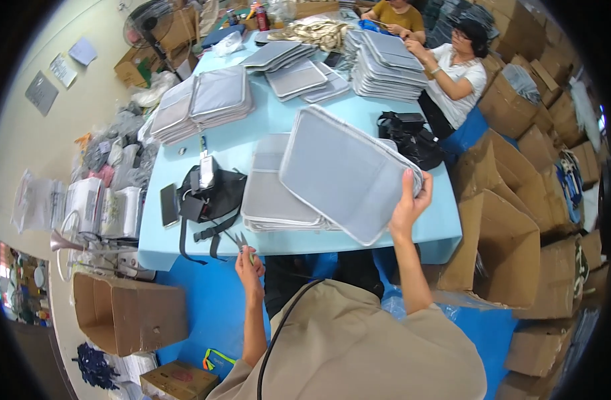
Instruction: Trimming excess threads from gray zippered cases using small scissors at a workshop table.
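My right hand [411, 207] grips a flat grey fabric panel [349, 173] with pale bound edges by its right side. The panel is tilted above a stack of similar grey panels [269, 193] near the table's front edge, covering part of it. At the front edge of the table, my left hand [250, 265] is closed around small scissors [241, 241], whose blades point up and look parted. Just beyond them lies a black strapped pouch [219, 193] with small boxes on it.
More panel stacks stand on the light-blue table [160, 233], at far left [205, 100] and far right [389, 70]. A phone [169, 205] and a black bag [412, 140] flank the work area. Two people sit beyond, at right. Open cartons [499, 247] crowd the right; another carton [135, 313] is lower left.
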Action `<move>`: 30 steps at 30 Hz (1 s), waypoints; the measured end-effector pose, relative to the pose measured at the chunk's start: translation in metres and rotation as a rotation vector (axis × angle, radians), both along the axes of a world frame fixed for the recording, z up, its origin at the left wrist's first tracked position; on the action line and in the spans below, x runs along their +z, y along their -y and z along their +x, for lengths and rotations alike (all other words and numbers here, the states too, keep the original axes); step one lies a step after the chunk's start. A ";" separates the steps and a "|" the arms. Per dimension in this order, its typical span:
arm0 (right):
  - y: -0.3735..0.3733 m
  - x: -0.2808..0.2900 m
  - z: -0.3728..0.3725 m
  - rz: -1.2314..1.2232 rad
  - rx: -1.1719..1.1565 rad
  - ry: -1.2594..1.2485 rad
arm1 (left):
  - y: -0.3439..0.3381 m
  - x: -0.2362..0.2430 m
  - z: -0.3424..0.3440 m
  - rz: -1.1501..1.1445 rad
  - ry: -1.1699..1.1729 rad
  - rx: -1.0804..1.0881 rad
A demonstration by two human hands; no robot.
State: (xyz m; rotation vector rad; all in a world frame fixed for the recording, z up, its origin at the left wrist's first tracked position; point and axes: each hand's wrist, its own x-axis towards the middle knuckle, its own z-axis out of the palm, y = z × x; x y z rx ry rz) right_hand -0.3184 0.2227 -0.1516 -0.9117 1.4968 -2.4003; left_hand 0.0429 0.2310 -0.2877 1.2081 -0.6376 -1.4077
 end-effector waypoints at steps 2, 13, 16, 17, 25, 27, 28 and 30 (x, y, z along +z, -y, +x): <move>0.004 -0.015 -0.001 -0.018 -0.024 0.283 | 0.000 0.003 -0.003 0.018 0.008 -0.004; -0.101 -0.081 0.140 0.649 1.227 0.410 | 0.011 -0.001 0.022 -0.067 0.033 0.063; -0.097 -0.085 0.124 0.615 1.038 0.206 | 0.011 0.000 0.023 -0.078 0.015 0.046; -0.095 -0.078 0.117 0.636 0.977 0.091 | 0.008 -0.001 0.024 -0.070 0.016 0.045; -0.034 -0.052 0.040 0.570 0.320 -0.768 | 0.008 0.004 0.002 -0.027 -0.015 0.030; -0.019 -0.046 0.034 0.484 0.244 -0.901 | 0.009 0.013 -0.005 -0.030 -0.009 0.017; -0.014 -0.040 0.033 0.436 0.253 -1.014 | 0.009 0.017 -0.008 -0.032 -0.001 0.003; -0.003 -0.037 0.032 0.382 0.266 -1.123 | 0.012 0.022 -0.015 -0.024 -0.021 0.030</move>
